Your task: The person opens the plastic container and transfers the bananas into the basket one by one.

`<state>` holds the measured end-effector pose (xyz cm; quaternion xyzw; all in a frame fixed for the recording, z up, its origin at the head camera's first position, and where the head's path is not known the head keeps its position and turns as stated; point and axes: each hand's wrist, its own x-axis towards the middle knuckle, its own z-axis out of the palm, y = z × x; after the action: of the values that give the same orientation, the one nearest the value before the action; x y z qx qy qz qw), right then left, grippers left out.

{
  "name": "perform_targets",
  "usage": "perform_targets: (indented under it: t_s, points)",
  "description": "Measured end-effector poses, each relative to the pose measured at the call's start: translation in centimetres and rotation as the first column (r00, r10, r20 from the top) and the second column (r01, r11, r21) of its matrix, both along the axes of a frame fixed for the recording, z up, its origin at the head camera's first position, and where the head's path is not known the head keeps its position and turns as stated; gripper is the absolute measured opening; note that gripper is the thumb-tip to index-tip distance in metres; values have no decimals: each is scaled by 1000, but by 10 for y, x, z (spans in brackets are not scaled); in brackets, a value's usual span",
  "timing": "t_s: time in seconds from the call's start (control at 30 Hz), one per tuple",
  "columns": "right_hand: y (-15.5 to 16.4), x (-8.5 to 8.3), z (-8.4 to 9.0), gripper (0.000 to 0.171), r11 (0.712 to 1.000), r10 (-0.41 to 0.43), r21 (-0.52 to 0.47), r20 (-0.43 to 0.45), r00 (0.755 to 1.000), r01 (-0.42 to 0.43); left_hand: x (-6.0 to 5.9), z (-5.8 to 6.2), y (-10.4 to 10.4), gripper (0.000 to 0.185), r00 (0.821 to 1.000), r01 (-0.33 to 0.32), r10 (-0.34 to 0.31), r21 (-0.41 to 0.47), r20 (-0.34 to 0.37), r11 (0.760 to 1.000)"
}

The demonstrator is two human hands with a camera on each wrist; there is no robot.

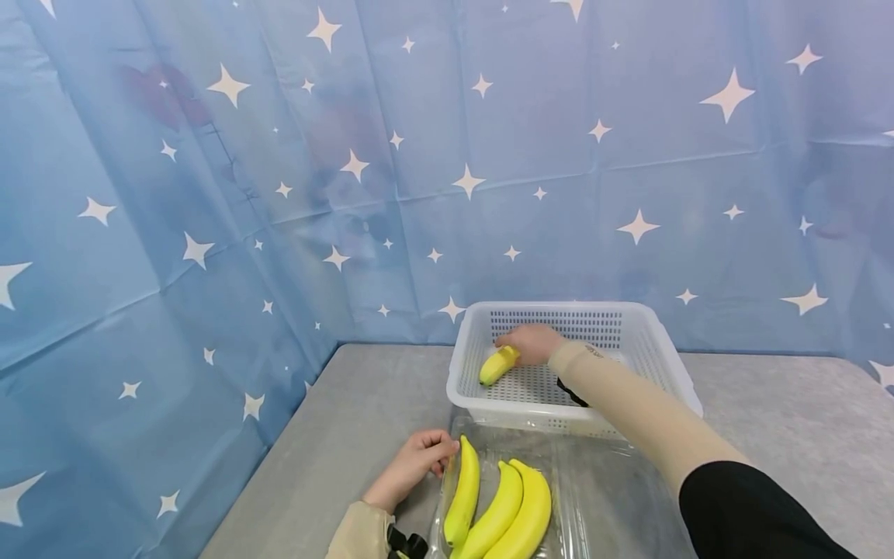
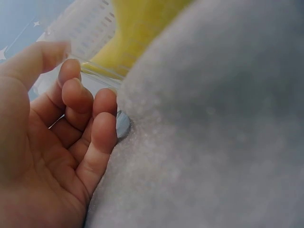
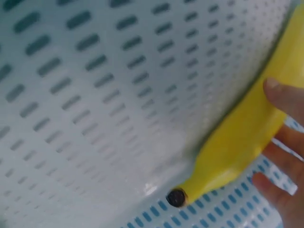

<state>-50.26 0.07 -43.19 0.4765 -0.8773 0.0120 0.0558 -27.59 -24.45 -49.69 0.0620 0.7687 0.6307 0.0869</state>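
At the left of the grey worktop (image 1: 335, 435), the left hand (image 1: 412, 466) rested with its fingers (image 2: 97, 123) loosely curled, holding nothing that showed; the fingertips sat against the edge of a clear plastic tray (image 1: 601, 497). Whether they pressed that edge or merely touched it could not be told. In the tray lay three bananas (image 1: 496, 508) side by side, close to that hand.

Just beyond the tray stood a white perforated basket (image 1: 670, 349), near the star-printed blue backdrop (image 1: 209, 194). The right hand (image 1: 534, 341) reached into it, fingers (image 3: 285, 97) wrapped around a single banana (image 1: 497, 365). That banana lay low in the basket, its dark tip (image 3: 176, 197) close to where the slotted floor met the wall, seemingly touching or nearly touching the plastic.

To do this well, it seemed wise to let the fruit settle flat on the basket floor before the fingers loosened, so it would not roll or bruise against the wall. Setting it toward one side looked sensible too, leaving room beside it. The left hand steadying the light tray probably helped keep it from sliding.
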Motion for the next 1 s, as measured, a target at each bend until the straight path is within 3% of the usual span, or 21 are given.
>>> perform_targets:
  t_s: [0.17,0.37,0.63,0.83,1.0]
  points:
    - [6,4,9,53,999,-40,5,101,994,39,1,1,2,30,1000,9,-9,2,2,1000]
    - [15,9,31,54,994,-100,-9,238,966,106,3,1,2,29,1000,17,-17,-3,9,1000]
    - [23,23,67,52,983,-137,-78,285,949,165,3,3,4,27,999,32,-32,-1,-5,999]
    - [21,53,85,48,992,-61,-88,266,962,88,5,3,3,27,1000,26,-26,2,-3,1000]
    - [18,78,91,47,998,23,-70,201,979,-9,5,3,2,28,1000,30,-30,-5,0,1000]
